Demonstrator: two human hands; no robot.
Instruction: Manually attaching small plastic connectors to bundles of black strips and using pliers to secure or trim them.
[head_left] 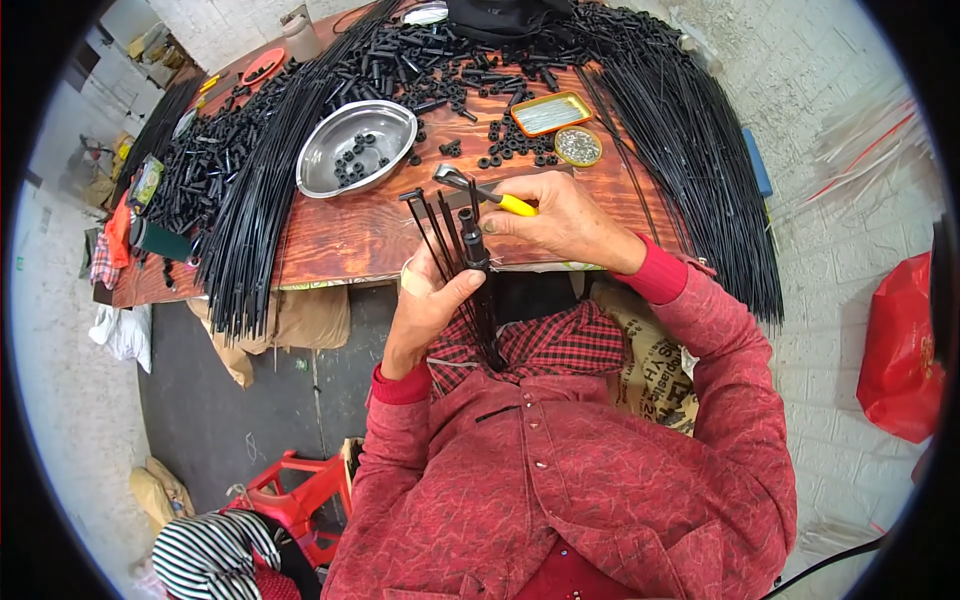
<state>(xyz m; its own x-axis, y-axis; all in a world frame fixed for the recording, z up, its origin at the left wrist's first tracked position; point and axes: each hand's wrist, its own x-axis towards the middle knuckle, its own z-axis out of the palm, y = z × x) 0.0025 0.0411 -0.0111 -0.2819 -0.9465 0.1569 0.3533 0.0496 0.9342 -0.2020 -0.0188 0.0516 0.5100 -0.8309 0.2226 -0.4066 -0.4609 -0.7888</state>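
My left hand (425,312) is wrapped round a small bundle of thin black rods (437,232), held upright in front of my chest. A black tubular fitting (474,243) stands among them, by my left thumb. My right hand (560,218) grips a yellow-handled tool (517,205) with a curved metal head. That head lies across the tops of the rods. Whether my right fingers also touch the fitting I cannot tell. Just beyond my hands, a steel bowl (312,165) with several small black rings sits on the wooden table (345,235).
Long black rods lie in thick bundles at left (255,240) and right (690,150). Between them spreads a heap of black tubular parts (400,60). A yellow-rimmed tray of thin pins (552,114) and a round tin (578,147) stand at right. A red stool (300,500) is low left.
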